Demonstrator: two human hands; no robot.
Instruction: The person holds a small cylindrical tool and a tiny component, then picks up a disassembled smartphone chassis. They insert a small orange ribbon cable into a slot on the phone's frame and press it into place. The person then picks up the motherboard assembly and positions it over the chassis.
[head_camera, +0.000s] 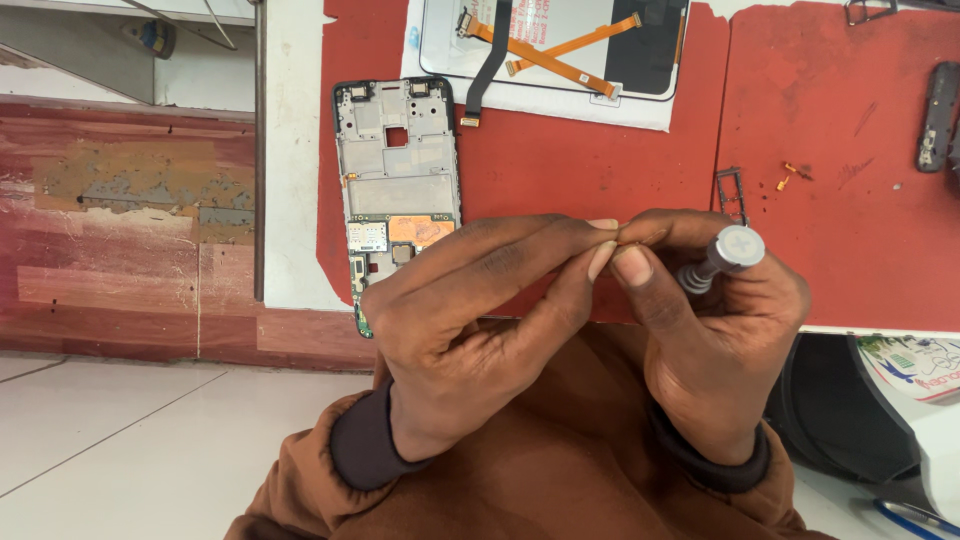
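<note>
While the left hand and right hand pinch fingertips together, one screwdriver rests in the right — one phone frame beyond.

Red mat carries phone frame, screen panel.

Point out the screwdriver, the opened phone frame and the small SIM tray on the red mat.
screwdriver (733, 249), head view, on its round silver end cap.
phone frame (398, 190), head view, on its grey middle plate.
SIM tray (731, 192), head view, on its dark frame.
</note>
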